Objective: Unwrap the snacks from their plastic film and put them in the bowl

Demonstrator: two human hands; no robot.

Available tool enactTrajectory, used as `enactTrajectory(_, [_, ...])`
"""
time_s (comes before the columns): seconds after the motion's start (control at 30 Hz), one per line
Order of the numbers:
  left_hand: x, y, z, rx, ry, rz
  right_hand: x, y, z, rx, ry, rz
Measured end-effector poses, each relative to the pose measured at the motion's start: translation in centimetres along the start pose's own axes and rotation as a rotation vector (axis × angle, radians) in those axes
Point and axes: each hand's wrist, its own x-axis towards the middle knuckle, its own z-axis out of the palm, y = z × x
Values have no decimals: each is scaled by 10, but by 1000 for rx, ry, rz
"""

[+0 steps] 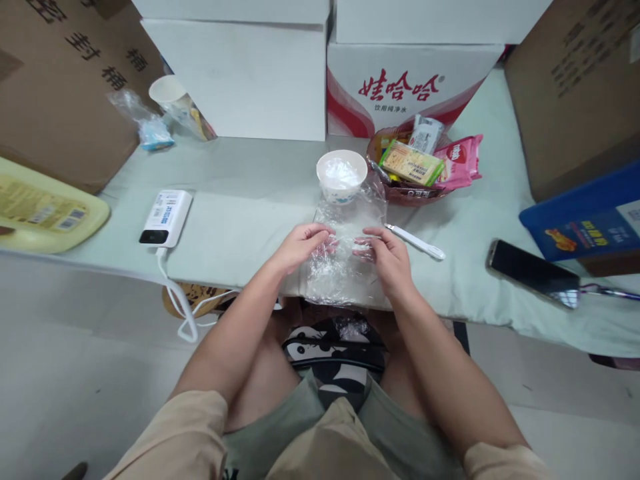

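Observation:
A crumpled sheet of clear plastic film point(334, 270) lies between my hands, from beside the paper cup down to the table's front edge. My left hand point(303, 245) has its thumb and fingers closed on the film's left side. From the other side my right hand point(390, 257) grips the film with bent fingers. Glare makes the film's edges hard to follow. Just beyond stands a white paper cup point(341, 193) with something clear and crinkled inside. A white utility knife point(420, 244) lies right of my right hand.
Behind the cup's right side sits a basket point(423, 195) of wrapped snacks. A white power bank point(167, 217) with a cable is at left, near a yellow jug point(50, 207). A phone point(533, 270) lies at right. Cardboard boxes point(240, 80) line the back.

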Motion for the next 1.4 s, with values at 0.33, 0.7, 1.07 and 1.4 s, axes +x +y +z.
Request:
enactTrajectory(0.33, [-1, 5, -3, 56, 14, -36, 5, 9, -3, -35, -104, 25])
enactTrajectory(0.7, [-3, 4, -21, -75, -66, 37, 7, 14, -4, 62, -94, -134])
enactTrajectory(1.07, [18, -1, -34, 89, -96, 41, 5, 14, -17, -116, -160, -463])
enactTrajectory(1.4, [14, 6, -27, 153, -50, 95, -16, 10, -31, -603, -524, -646])
